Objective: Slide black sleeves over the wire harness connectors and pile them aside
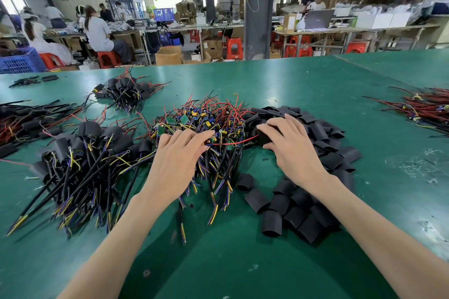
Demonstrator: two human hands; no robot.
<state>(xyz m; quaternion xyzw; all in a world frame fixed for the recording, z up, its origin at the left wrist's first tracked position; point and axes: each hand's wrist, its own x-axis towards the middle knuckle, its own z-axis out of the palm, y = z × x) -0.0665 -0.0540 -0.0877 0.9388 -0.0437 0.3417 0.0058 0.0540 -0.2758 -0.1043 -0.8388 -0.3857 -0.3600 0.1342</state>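
Observation:
A heap of bare wire harnesses (206, 119) with small circuit boards lies at the middle of the green table (303, 85). My left hand (177, 160) rests on its near side and pinches one harness at its board end. To the right spreads a pile of loose black sleeves (313, 204). My right hand (291, 145) is over that pile and grips one black sleeve (266, 137) between thumb and fingers. A red wire runs from the pinched harness toward that sleeve. A pile of sleeved harnesses (82, 160) lies to the left.
More sleeved harnesses (126, 91) lie farther back left and along the left edge (26, 119). Another bundle of red-wired harnesses (425, 109) sits at the right edge. Beyond the table are seated workers, red stools, boxes and a pillar.

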